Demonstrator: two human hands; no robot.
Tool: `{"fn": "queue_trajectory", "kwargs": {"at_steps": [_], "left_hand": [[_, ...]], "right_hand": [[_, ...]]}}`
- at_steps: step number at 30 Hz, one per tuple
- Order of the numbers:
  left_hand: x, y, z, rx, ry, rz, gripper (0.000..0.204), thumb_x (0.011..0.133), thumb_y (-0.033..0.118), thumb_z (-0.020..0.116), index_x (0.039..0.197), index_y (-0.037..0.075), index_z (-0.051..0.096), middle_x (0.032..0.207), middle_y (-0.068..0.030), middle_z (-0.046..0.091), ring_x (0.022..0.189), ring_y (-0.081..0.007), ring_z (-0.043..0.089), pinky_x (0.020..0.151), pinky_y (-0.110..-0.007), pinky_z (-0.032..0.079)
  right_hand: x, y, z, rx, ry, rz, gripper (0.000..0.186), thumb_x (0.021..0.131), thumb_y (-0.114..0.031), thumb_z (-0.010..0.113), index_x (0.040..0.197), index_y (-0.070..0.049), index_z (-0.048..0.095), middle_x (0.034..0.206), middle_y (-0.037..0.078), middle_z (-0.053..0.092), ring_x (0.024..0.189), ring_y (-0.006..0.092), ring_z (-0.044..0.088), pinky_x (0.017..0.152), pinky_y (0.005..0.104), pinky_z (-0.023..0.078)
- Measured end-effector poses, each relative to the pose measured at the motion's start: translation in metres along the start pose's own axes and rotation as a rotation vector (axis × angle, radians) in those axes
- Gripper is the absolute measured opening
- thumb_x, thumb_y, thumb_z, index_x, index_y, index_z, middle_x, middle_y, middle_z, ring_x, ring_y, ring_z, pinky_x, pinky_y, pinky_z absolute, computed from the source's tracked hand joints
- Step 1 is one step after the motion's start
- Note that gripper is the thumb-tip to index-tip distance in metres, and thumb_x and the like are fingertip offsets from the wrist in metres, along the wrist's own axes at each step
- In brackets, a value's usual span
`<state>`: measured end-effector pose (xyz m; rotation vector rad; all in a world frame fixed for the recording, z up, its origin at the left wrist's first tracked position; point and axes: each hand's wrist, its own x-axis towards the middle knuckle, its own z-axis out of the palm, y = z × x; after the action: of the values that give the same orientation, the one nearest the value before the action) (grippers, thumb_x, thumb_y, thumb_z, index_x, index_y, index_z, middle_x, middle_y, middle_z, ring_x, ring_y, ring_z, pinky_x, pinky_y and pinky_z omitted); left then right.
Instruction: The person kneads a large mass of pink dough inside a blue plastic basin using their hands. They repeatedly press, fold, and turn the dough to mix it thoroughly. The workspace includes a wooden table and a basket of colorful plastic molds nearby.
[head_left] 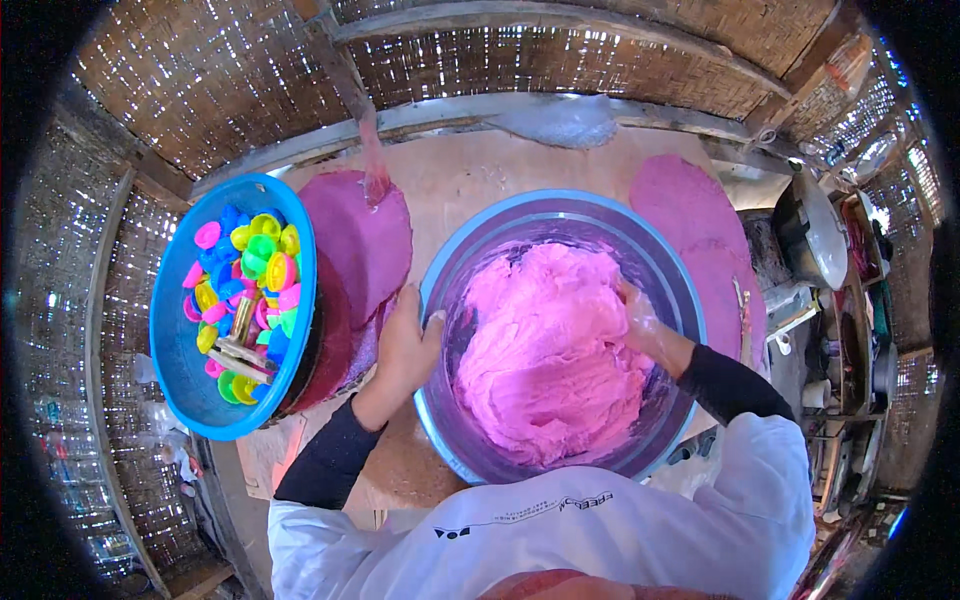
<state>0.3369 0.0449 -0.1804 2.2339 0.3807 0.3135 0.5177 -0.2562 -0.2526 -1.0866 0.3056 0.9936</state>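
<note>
A big round basin [440, 445] with a blue rim and dark, purplish inner walls stands in front of me. In it lies a large, soft, lumpy mass of bright pink dough [545, 355]. My left hand [405, 342] is at the basin's left rim, its fingers along the outer side and its thumb at the edge, closed on it. On the dough's right side, inside the basin, my right hand [648, 325] presses and curls against the mass. Its fingertips are partly hidden by the dough, and pale smears show on the skin.
At the left, a tilted blue tub [165, 320] holds many colourful plastic cup-like pieces [262, 250] and a brass-coloured tool [243, 325]. Flat pink rounds [365, 235] lie beside it, with more pink sheets [690, 210] right of the basin. A large pot [812, 235] stands far right.
</note>
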Motion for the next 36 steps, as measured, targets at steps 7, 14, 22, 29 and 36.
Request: {"fn": "queue_trajectory", "kwargs": {"at_steps": [7,14,22,29,36], "left_hand": [[-0.001,0.002,0.006,-0.129,0.064,0.022,0.039,0.081,0.010,0.053,0.113,-0.009,0.043,0.096,-0.0298,0.055,0.090,-0.0436,0.055,0.079,-0.042,0.042],[0.003,-0.015,0.013,-0.367,0.160,-0.064,0.032,0.081,0.008,0.053,0.110,-0.005,0.050,0.092,-0.0199,0.061,0.084,-0.0273,0.059,0.078,-0.035,0.044],[0.002,-0.022,0.004,-0.322,0.153,-0.062,0.026,0.080,0.007,0.054,0.104,-0.004,0.054,0.087,-0.0133,0.063,0.080,-0.0177,0.059,0.075,-0.030,0.045],[0.000,-0.025,0.006,-0.378,0.138,-0.072,0.026,0.080,0.005,0.053,0.105,-0.004,0.053,0.089,-0.0126,0.062,0.081,-0.0172,0.058,0.076,-0.030,0.045],[0.000,-0.017,0.006,-0.438,0.069,-0.081,0.025,0.081,0.003,0.051,0.105,-0.005,0.050,0.093,-0.0129,0.060,0.087,-0.0172,0.055,0.081,-0.030,0.042]], "right_hand": [[0.061,0.003,0.031,-0.369,-0.122,-0.038,0.061,0.083,-0.051,0.048,0.121,-0.004,0.051,0.115,0.011,0.058,0.104,0.0206,0.055,0.090,0.0374,0.043],[0.044,0.012,0.122,-1.303,-0.125,-0.054,0.077,0.073,-0.060,0.059,0.121,0.000,0.051,0.116,0.015,0.056,0.110,0.0252,0.052,0.094,0.0370,0.041],[-0.030,0.115,0.108,-2.080,-0.053,-0.811,0.090,0.078,-0.070,0.038,0.133,0.002,0.033,0.135,0.027,0.034,0.126,0.0542,0.020,0.103,0.0631,0.012],[-0.109,0.052,0.074,-1.529,-0.476,-0.556,0.057,0.089,-0.041,0.044,0.127,0.002,0.041,0.129,0.023,0.044,0.122,0.0342,0.040,0.106,0.0469,0.026],[-0.006,0.003,-0.070,-0.576,-0.166,-0.461,0.034,0.093,-0.025,0.045,0.120,-0.004,0.051,0.120,0.015,0.054,0.104,0.0240,0.055,0.093,0.0351,0.041]]}}
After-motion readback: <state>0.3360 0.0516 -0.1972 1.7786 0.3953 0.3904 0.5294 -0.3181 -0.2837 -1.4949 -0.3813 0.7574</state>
